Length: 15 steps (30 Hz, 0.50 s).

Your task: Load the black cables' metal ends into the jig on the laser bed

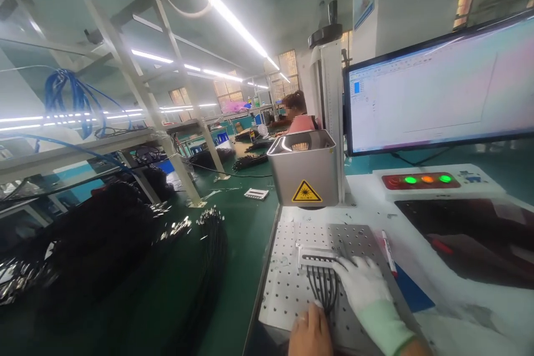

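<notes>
A small metal fixture (pixel 306 262) with a dark slotted strip lies on the perforated metal plate (pixel 279 289). Several black cables (pixel 322 283) run out of its near side toward me and gather into a bundle. My left hand (pixel 311 331), bare, is closed at the lower end of that bundle; its fingertips are partly hidden. My right hand (pixel 362 281), in a white glove with a pale green cuff, rests with fingers stretched out and apart, fingertips touching the fixture's right end.
Above the plate hangs a metal laser head (pixel 306 175) with a yellow warning label. A monitor (pixel 434 89), a control panel with lit buttons (pixel 428 179) and a marker pen (pixel 389 253) are to the right. Black cable bundles (pixel 211 256) cover the left bench. A person (pixel 298 117) sits behind.
</notes>
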Available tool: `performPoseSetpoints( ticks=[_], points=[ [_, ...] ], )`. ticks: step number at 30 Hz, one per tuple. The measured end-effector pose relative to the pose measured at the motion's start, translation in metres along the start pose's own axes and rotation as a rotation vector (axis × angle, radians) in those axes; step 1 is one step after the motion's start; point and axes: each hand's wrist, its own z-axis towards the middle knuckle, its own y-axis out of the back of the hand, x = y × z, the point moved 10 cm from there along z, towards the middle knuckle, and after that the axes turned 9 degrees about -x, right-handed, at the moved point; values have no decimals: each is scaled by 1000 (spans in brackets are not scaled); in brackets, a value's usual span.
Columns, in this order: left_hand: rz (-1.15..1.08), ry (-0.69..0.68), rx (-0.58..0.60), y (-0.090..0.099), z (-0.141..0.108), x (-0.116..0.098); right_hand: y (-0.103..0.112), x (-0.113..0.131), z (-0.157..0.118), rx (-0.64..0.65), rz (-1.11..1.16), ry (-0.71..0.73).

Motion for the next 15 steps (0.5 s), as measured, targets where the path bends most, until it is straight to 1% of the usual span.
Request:
performPoseSetpoints(
  ticks=[3,5,7,9,11,13,15],
  points=[
    [-13,-73,137,6,4,-7,5,0,-6,57,-47,35],
    [-17,-152,212,17,9,-14,9,-1,-9,52,-79,64],
    [-46,-216,291,29,12,-20,10,-4,-12,20,-81,98],
    [-86,-248,371,40,14,-23,8,-8,-14,-29,-59,137],
    [-124,-264,432,45,14,-24,4,-12,-16,-90,-9,188],
    [-144,-269,456,46,15,-25,6,-21,-19,-197,61,203],
    [-140,-250,437,43,15,-24,11,-38,-25,-315,112,149]
  ],
)
